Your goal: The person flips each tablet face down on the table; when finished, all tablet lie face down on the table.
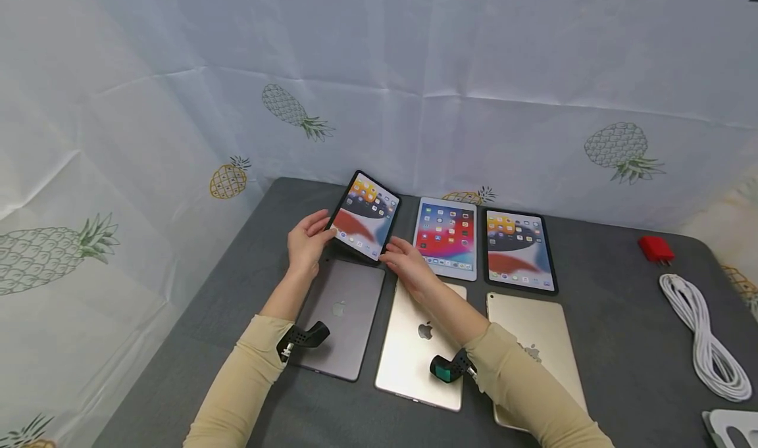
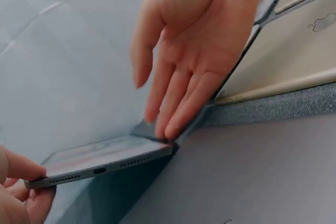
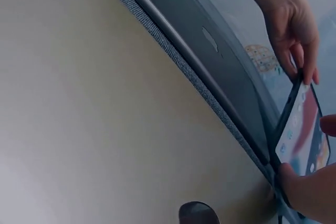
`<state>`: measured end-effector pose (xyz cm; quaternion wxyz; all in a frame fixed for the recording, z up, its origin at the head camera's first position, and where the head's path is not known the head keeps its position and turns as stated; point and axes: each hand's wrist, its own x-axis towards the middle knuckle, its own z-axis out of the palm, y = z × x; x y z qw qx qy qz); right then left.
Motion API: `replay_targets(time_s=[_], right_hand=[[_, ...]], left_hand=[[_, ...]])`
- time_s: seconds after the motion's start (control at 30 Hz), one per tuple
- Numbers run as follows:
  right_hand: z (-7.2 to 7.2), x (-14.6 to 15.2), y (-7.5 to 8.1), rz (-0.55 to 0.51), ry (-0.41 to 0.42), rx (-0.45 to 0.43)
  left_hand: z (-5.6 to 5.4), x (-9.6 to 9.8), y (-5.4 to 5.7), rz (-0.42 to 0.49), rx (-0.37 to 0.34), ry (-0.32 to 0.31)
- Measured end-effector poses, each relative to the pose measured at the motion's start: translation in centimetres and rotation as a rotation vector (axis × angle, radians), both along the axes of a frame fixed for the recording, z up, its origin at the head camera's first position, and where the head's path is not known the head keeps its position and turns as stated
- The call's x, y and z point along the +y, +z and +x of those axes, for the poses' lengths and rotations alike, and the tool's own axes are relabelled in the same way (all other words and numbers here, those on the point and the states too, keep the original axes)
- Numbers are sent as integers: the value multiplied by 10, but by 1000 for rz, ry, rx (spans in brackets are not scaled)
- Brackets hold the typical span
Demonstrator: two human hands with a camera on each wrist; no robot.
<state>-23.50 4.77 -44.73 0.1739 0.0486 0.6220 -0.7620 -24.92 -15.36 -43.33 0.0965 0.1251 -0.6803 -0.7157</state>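
A black-bordered tablet (image 1: 367, 214) with its screen lit is tilted up at the back left of the table. At its lower left corner my left hand (image 1: 304, 244) pinches the edge between thumb and fingers. My right hand (image 1: 411, 267) has its fingertips at the lower right corner; the left wrist view shows those fingers straight with the thumb held apart. That view also shows the tablet's raised edge (image 2: 100, 170), with a port and speaker holes. Just below the tablet lies a grey tablet (image 1: 355, 323), back up. A gold tablet (image 1: 393, 369) lies under my right forearm.
A white-bordered tablet (image 1: 444, 237) and another black-bordered tablet (image 1: 521, 250) lie screen up to the right. A second gold tablet (image 1: 547, 323) is partly hidden by my right sleeve. Farther right are a red charger (image 1: 655, 249) and a coiled white cable (image 1: 705, 343).
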Motion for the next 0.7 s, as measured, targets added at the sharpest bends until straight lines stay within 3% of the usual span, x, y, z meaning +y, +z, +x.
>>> replay_targets(time_s=[0.17, 0.27, 0.33, 0.5, 0.7], right_hand=[[-3, -2, 7, 278, 88, 158], [-7, -5, 17, 453, 101, 287], [-12, -7, 25, 513, 93, 364], [-25, -14, 41, 539, 59, 466], [-37, -18, 52, 470, 19, 435]], left_hand=[[3, 9, 5, -80, 97, 26], [7, 16, 8, -140, 159, 28], [9, 20, 9, -177, 198, 27], [15, 33, 11, -221, 290, -5], [20, 46, 14, -252, 360, -56]])
